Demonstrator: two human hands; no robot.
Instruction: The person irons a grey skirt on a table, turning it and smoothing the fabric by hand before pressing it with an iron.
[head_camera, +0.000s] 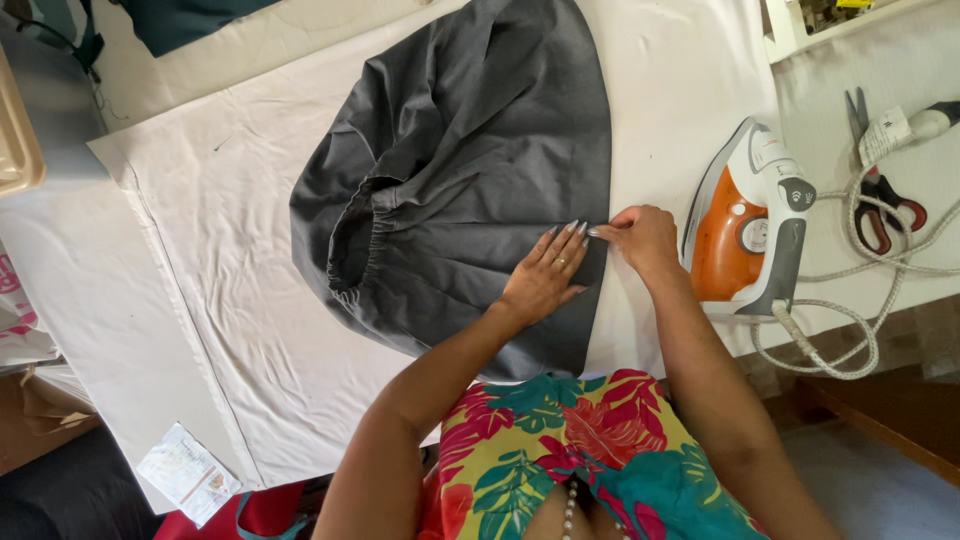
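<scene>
Pressing flat on the dark grey cotton garment with an elastic waistband (470, 170), the left hand (545, 275) lay palm down, fingers (570, 235) straight & close together. Right hand (640, 238) sat at the garment's right edge, fingers pinched on the fabric there. Garment was spread on the white padded cloth covering the counter (220, 230). Just right of the hands stood an orange & white steam iron (750, 225) upright, w/ its braided cord (850, 320) looped beside red-handled scissors (880, 190).
</scene>
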